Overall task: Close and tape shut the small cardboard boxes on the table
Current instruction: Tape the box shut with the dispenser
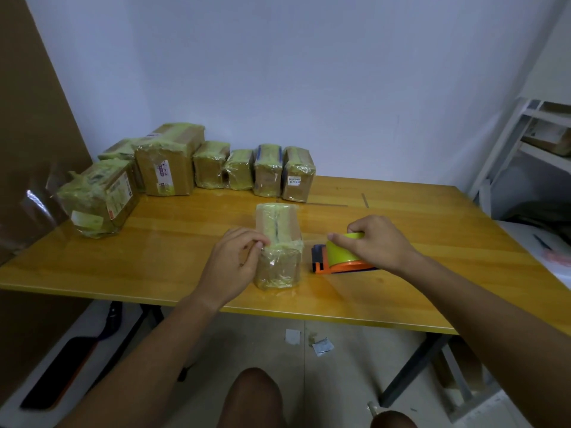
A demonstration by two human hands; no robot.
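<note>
A small cardboard box (pixel 278 242) wrapped in clear yellowish tape stands near the front edge of the yellow wooden table (pixel 173 242). My left hand (pixel 233 264) holds its left side, with thumb and fingers pinching at the upper front corner. To the right of the box, my right hand (pixel 375 242) grips an orange tape dispenser (pixel 340 257) by its yellow-green tape roll. The dispenser rests on the table, a small gap away from the box.
Several taped boxes (pixel 216 168) line the table's back left by the wall, and a larger one (pixel 99 197) lies at the left edge. A white shelf (pixel 531 140) stands on the right. Paper scraps (pixel 321 345) litter the floor under the table.
</note>
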